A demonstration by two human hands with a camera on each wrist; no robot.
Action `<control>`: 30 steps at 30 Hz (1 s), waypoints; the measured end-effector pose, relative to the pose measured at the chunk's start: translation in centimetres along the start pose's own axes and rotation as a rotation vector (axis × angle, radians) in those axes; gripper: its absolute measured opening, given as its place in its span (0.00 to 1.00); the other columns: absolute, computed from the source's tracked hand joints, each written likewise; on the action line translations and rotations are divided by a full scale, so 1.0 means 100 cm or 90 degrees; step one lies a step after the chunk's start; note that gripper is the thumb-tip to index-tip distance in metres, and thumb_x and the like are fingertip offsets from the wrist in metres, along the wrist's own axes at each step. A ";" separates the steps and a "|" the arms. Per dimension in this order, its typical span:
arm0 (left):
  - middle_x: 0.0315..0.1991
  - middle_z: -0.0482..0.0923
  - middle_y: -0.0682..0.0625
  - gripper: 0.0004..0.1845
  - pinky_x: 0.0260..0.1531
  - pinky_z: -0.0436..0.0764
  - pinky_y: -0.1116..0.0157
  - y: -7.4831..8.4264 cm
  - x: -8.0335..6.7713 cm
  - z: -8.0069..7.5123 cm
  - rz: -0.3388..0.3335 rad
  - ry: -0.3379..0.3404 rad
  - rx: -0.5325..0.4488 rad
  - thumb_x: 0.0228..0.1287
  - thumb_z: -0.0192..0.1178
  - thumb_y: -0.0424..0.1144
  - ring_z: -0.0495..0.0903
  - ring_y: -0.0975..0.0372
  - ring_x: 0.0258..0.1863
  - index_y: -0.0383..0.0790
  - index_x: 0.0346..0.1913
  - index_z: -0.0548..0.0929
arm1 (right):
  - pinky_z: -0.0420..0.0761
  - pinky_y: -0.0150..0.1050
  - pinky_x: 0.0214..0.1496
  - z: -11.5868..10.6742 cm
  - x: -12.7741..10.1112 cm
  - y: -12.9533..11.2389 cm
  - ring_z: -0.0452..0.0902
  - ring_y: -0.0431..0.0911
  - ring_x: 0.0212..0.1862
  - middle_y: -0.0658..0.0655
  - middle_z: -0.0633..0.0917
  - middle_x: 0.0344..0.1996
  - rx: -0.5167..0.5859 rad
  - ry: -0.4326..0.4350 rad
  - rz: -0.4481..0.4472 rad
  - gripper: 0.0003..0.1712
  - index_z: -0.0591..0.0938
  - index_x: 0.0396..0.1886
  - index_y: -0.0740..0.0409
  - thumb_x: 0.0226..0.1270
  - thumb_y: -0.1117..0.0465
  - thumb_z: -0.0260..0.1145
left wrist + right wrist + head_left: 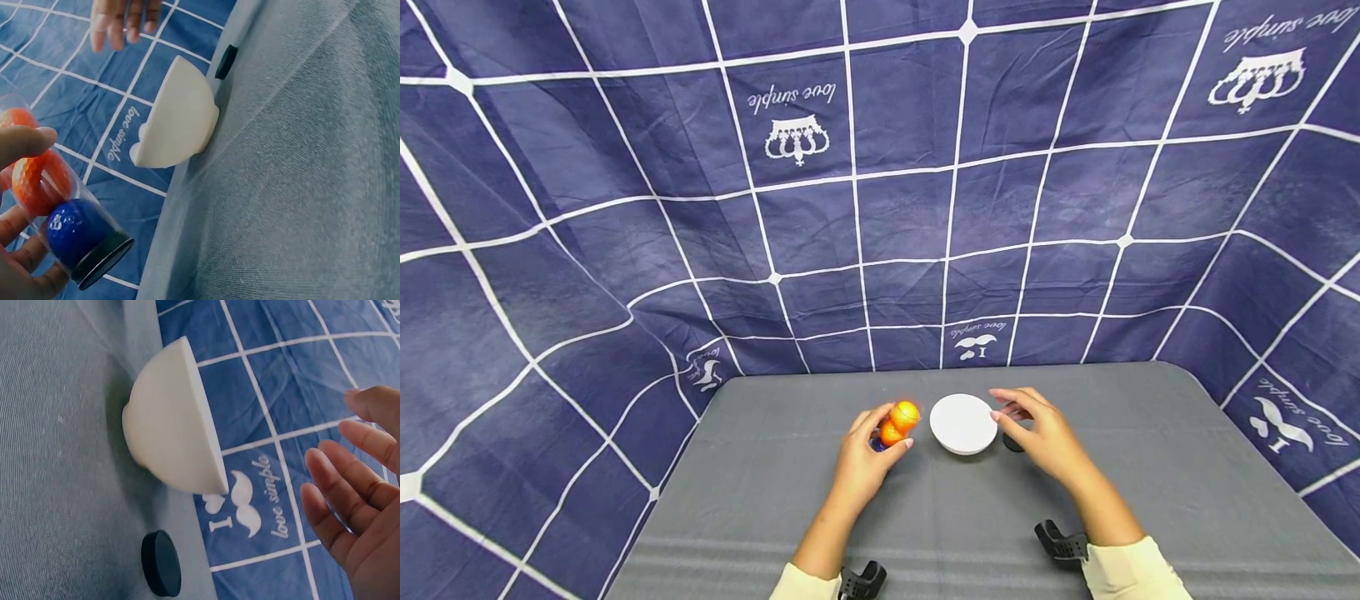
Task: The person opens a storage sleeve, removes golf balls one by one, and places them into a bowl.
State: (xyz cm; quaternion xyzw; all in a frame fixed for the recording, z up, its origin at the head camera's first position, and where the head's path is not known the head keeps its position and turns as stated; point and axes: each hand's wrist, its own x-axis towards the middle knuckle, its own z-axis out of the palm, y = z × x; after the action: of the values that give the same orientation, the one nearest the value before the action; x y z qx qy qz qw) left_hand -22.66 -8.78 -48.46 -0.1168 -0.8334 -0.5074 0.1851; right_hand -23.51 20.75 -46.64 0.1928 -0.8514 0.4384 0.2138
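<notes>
My left hand (pixel 859 467) grips a clear tube of balls, fingers on one side and thumb on the other. Inside the tube, orange balls (pixel 42 181) sit above a dimpled blue ball (pixel 80 228), and a black cap (pixel 103 259) closes the lower end. The tube is held off the table, left of a white bowl (pixel 964 425) that stands upright. My right hand (pixel 1043 435) hovers at the bowl's right side with fingers spread and nothing held. Below it lies a round black lid (pixel 161 564) on the table, partly hidden by that hand in the head view.
A grey cloth (pixel 760 475) covers the table, with soft folds along the near side. Blue curtains with white grid lines (pixel 902 217) rise behind the table and at both sides. A black strap mount (pixel 1062 543) sits on each wrist.
</notes>
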 end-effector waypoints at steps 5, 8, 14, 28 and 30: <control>0.48 0.84 0.52 0.30 0.53 0.80 0.60 0.001 -0.001 0.001 0.046 -0.004 0.044 0.47 0.80 0.36 0.82 0.59 0.48 0.50 0.57 0.85 | 0.83 0.31 0.46 0.003 0.000 -0.005 0.80 0.33 0.42 0.56 0.86 0.45 0.022 -0.017 -0.011 0.18 0.85 0.55 0.57 0.65 0.65 0.71; 0.47 0.84 0.52 0.29 0.52 0.78 0.59 0.002 -0.001 0.001 0.069 -0.010 0.070 0.47 0.80 0.37 0.81 0.58 0.48 0.51 0.56 0.86 | 0.83 0.32 0.46 0.006 -0.001 -0.007 0.81 0.34 0.42 0.59 0.86 0.45 0.032 -0.030 -0.016 0.18 0.85 0.55 0.56 0.65 0.65 0.71; 0.45 0.83 0.53 0.29 0.49 0.76 0.60 0.005 -0.002 0.002 0.082 -0.032 0.088 0.46 0.79 0.36 0.78 0.59 0.47 0.53 0.56 0.86 | 0.84 0.33 0.45 0.013 -0.003 -0.013 0.82 0.36 0.41 0.62 0.86 0.45 0.074 -0.047 -0.035 0.19 0.85 0.54 0.60 0.63 0.67 0.72; 0.45 0.81 0.53 0.29 0.49 0.77 0.60 0.011 -0.004 0.004 0.141 -0.062 0.174 0.45 0.80 0.35 0.75 0.58 0.47 0.53 0.55 0.87 | 0.84 0.36 0.44 0.026 -0.008 -0.028 0.81 0.36 0.38 0.58 0.87 0.44 0.100 -0.090 -0.052 0.22 0.84 0.57 0.61 0.63 0.65 0.73; 0.45 0.82 0.52 0.30 0.49 0.77 0.60 0.012 -0.004 0.005 0.156 -0.062 0.179 0.44 0.80 0.35 0.76 0.58 0.47 0.52 0.55 0.87 | 0.84 0.37 0.44 0.028 -0.009 -0.028 0.81 0.36 0.38 0.57 0.87 0.45 0.099 -0.091 -0.056 0.22 0.84 0.57 0.61 0.63 0.65 0.73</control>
State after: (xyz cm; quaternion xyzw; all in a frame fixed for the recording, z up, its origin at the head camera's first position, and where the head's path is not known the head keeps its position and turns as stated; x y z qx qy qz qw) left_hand -21.97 -7.84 -47.84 -0.2145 -0.8837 -0.3534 0.2194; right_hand -21.86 17.02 -46.75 0.2767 -0.8189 0.4781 0.1556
